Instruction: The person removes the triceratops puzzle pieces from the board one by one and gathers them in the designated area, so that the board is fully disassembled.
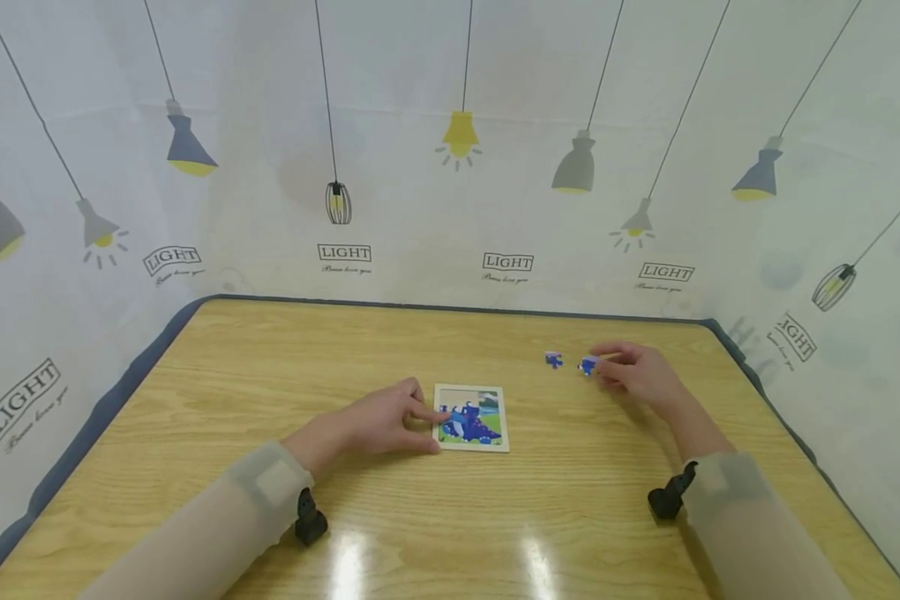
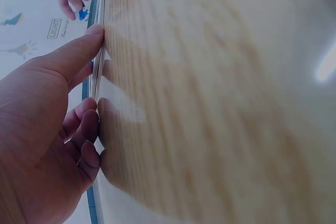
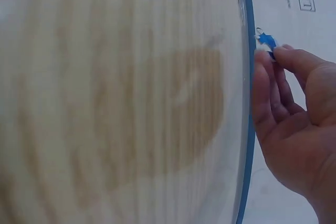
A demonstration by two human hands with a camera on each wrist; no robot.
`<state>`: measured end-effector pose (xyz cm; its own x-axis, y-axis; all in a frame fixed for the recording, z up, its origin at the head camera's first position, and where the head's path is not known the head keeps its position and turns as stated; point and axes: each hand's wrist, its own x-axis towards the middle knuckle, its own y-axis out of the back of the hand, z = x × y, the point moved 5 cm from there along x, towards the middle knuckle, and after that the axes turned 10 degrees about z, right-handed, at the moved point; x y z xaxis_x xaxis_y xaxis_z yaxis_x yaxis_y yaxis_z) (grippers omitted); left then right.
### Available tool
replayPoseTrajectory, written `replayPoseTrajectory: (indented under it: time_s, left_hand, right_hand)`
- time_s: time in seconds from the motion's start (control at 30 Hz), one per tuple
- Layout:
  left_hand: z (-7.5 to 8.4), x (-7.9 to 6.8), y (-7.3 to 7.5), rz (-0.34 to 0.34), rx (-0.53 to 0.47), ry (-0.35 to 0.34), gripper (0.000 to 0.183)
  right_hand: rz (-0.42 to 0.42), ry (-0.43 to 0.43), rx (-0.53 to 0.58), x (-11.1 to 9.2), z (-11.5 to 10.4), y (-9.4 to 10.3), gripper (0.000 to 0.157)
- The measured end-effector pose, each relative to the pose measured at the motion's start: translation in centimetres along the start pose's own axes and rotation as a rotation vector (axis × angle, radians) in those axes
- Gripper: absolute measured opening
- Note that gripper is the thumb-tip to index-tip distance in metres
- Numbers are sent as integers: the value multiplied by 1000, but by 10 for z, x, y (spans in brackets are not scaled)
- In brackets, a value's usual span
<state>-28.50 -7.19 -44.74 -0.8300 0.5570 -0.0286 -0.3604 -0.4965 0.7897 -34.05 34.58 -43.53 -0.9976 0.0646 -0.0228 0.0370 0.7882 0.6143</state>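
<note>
A small square jigsaw puzzle [image 1: 468, 427] with a pale frame lies on the table, showing a blue dinosaur; its upper left part is bare board. My left hand [image 1: 386, 419] holds it at the left side, thumb at the lower left corner and index fingertip over the picture. In the left wrist view the puzzle's thin edge [image 2: 100, 51] shows beside the thumb. My right hand [image 1: 637, 375] pinches a blue and white puzzle piece [image 1: 588, 365] between thumb and fingers, raised over the table in the right wrist view. Another blue puzzle piece [image 1: 553, 360] lies just left of it.
The wooden table [image 1: 330, 350] has a dark blue edge and meets a white cloth backdrop [image 1: 405, 275] printed with lamps. Dark wrist cameras sit at both cuffs, the left camera [image 1: 310, 518] and the right camera [image 1: 671, 496].
</note>
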Motion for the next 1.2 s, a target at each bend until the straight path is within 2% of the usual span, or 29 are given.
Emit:
replayPoseTrajectory:
  time_s: [0.17, 0.37, 0.63, 0.87, 1.07, 1.2]
  left_hand:
    - [1, 0, 0, -4, 7, -7, 53]
    - [1, 1, -1, -6, 2, -6, 53]
    - [-1, 0, 0, 0, 10, 17, 53]
    - [1, 1, 1, -9, 12, 8, 54]
    - [3, 1, 2, -3, 4, 4, 53]
    - [2, 1, 2, -6, 9, 3, 54]
  right_hand:
    - [39, 19, -169, 9, 6, 3, 41]
    - [50, 37, -230, 20, 12, 0, 41]
    - [-9, -30, -191, 26, 14, -9, 42]
    - [-44, -19, -180, 25, 16, -6, 51]
    - [-44, 9, -202, 27, 17, -5, 49]
    - [-39, -1, -212, 29, 17, -6, 49]
